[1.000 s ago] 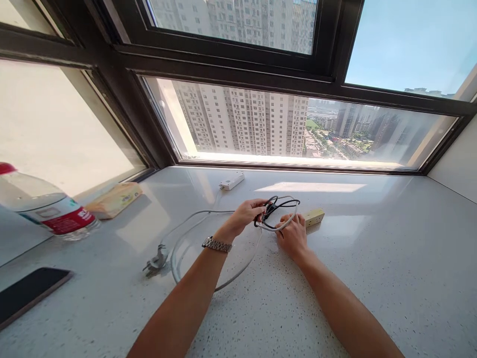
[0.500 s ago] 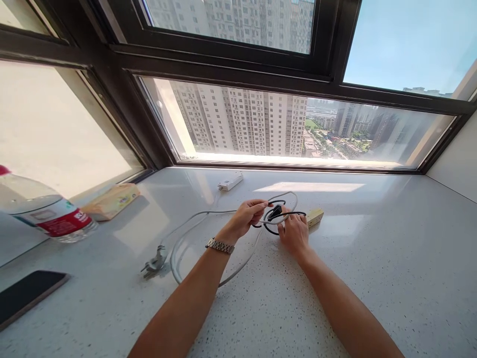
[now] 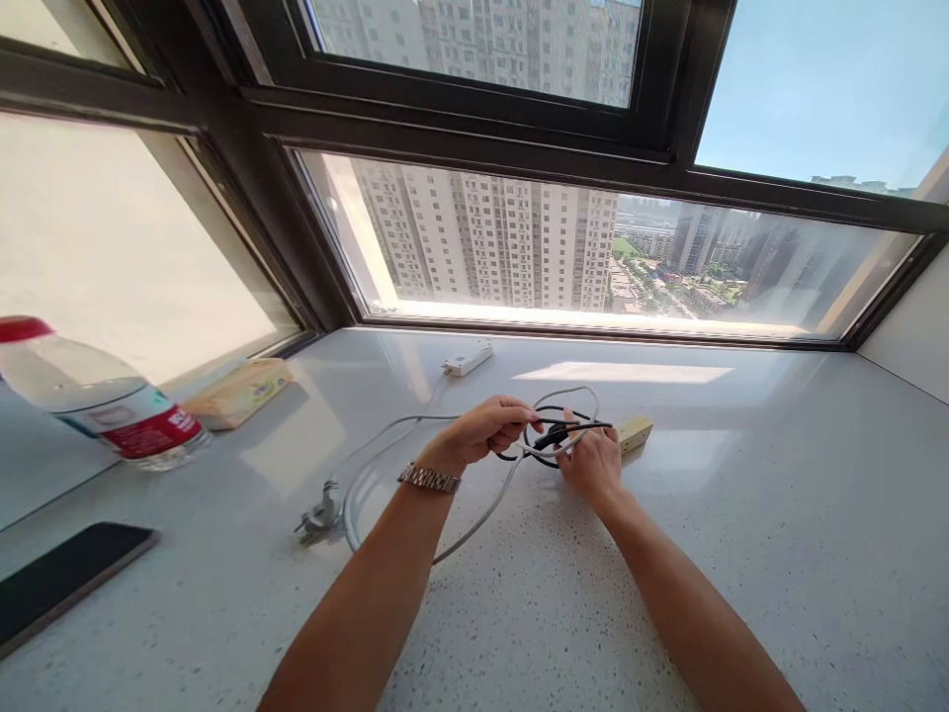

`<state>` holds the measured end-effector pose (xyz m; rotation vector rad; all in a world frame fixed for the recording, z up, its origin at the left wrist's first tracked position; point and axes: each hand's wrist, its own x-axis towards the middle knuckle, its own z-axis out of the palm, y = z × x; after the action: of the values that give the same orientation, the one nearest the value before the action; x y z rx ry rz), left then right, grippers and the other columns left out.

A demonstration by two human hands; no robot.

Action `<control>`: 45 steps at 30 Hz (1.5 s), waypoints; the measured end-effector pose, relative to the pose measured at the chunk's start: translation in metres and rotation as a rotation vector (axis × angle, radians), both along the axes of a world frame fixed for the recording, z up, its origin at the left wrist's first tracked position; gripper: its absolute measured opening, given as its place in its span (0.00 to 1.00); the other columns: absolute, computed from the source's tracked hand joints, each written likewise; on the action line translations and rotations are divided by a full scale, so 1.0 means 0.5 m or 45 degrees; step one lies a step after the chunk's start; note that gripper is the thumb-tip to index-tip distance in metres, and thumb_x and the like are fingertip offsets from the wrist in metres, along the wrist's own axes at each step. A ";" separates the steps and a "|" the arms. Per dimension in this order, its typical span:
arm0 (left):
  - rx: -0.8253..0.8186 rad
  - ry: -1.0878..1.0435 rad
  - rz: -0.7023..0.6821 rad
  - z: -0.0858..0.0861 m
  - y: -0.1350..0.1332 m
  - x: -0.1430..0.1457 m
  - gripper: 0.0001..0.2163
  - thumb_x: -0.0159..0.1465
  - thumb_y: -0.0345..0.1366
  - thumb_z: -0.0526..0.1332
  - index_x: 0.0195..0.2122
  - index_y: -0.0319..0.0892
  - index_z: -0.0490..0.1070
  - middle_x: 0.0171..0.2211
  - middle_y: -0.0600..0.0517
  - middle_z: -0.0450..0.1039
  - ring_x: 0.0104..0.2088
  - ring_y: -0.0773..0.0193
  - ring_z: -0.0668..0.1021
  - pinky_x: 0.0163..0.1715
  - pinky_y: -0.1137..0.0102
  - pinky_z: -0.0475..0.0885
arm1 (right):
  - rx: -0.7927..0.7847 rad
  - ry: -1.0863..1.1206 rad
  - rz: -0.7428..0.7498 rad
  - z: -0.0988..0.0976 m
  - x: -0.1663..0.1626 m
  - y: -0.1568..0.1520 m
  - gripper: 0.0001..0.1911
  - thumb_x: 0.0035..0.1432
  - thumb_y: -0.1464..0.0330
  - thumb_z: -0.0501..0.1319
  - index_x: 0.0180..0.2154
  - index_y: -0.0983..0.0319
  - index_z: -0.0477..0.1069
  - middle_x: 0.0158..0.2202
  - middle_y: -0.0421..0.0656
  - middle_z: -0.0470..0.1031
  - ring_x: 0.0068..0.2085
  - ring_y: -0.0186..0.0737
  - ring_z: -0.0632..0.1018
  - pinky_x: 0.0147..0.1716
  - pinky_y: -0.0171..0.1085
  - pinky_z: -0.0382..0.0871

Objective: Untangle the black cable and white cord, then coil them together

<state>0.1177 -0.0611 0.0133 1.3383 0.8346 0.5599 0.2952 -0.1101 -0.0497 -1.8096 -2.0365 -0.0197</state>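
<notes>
A black cable (image 3: 552,435) lies mid-frame, tangled with a white cord (image 3: 506,486) crossing it. The left hand (image 3: 489,432) pinches the black cable; the right hand (image 3: 593,461) touches the loops, its grip unclear. A yellowish block (image 3: 636,434) sits right of centre; a plug (image 3: 320,514), phone (image 3: 70,574) and bottle (image 3: 133,407) at left.

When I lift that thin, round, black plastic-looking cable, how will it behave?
The thin, round, black plastic-looking cable is probably floppy, since it bends in loose curves. It's likely light, its strand being slender. It may snag, as it crosses the white, looped, plastic-looking cord.
</notes>
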 end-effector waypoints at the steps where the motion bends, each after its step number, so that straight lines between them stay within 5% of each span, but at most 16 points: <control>1: -0.018 -0.015 -0.009 0.001 0.000 -0.002 0.13 0.52 0.42 0.66 0.25 0.34 0.75 0.14 0.63 0.41 0.15 0.78 0.46 0.14 0.77 0.41 | -0.014 -0.013 -0.015 0.002 -0.001 0.001 0.23 0.62 0.61 0.54 0.57 0.60 0.65 0.47 0.49 0.77 0.50 0.46 0.73 0.47 0.43 0.54; 10: 0.159 -0.082 0.299 0.001 -0.001 -0.007 0.15 0.51 0.40 0.66 0.35 0.34 0.77 0.15 0.61 0.49 0.16 0.76 0.52 0.14 0.77 0.48 | -0.061 -0.073 -0.058 0.010 -0.003 0.005 0.16 0.59 0.57 0.56 0.40 0.62 0.72 0.33 0.48 0.77 0.40 0.46 0.74 0.44 0.42 0.54; 15: 0.679 0.376 0.507 0.003 -0.012 0.026 0.12 0.52 0.41 0.62 0.32 0.39 0.79 0.22 0.51 0.74 0.24 0.64 0.73 0.24 0.72 0.66 | -0.061 -0.029 0.033 0.007 0.003 0.007 0.21 0.60 0.54 0.55 0.46 0.60 0.72 0.30 0.46 0.77 0.39 0.46 0.74 0.43 0.43 0.53; 19: 1.011 0.632 0.474 0.017 -0.026 0.060 0.13 0.56 0.40 0.57 0.34 0.41 0.80 0.34 0.49 0.80 0.36 0.57 0.78 0.37 0.69 0.70 | -0.050 -0.054 0.171 0.005 0.017 0.004 0.25 0.58 0.46 0.55 0.33 0.59 0.77 0.29 0.46 0.77 0.38 0.44 0.74 0.47 0.46 0.52; 25: 1.083 0.816 0.434 0.041 -0.042 0.061 0.17 0.58 0.34 0.52 0.41 0.41 0.79 0.38 0.49 0.80 0.38 0.58 0.79 0.40 0.71 0.70 | 0.189 -0.175 0.516 -0.022 0.044 -0.002 0.19 0.63 0.54 0.56 0.28 0.58 0.76 0.31 0.42 0.78 0.40 0.41 0.72 0.49 0.46 0.50; 34: 1.119 1.102 0.236 0.085 -0.085 0.049 0.19 0.60 0.33 0.50 0.45 0.39 0.78 0.40 0.45 0.79 0.37 0.56 0.78 0.35 0.69 0.69 | 0.576 -0.031 0.227 -0.046 0.058 0.009 0.15 0.64 0.60 0.56 0.29 0.60 0.74 0.31 0.42 0.76 0.37 0.38 0.70 0.40 0.40 0.52; 39: 0.935 0.908 0.015 0.058 -0.045 0.012 0.24 0.57 0.41 0.56 0.54 0.39 0.70 0.36 0.47 0.78 0.32 0.60 0.77 0.31 0.71 0.70 | 0.533 0.070 0.005 -0.059 0.074 0.018 0.11 0.62 0.62 0.59 0.29 0.59 0.74 0.34 0.40 0.78 0.39 0.40 0.70 0.43 0.41 0.50; 45: 0.849 0.989 -0.120 -0.003 -0.008 -0.006 0.16 0.50 0.42 0.62 0.39 0.42 0.77 0.36 0.47 0.79 0.34 0.58 0.78 0.32 0.72 0.70 | 0.463 0.123 -0.124 -0.059 0.081 0.023 0.12 0.63 0.63 0.58 0.28 0.59 0.74 0.32 0.41 0.78 0.40 0.40 0.70 0.45 0.41 0.50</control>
<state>0.1147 -0.0651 0.0119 2.2657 1.2558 0.2258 0.3355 -0.0989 -0.0792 -1.6427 -1.7439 -0.3047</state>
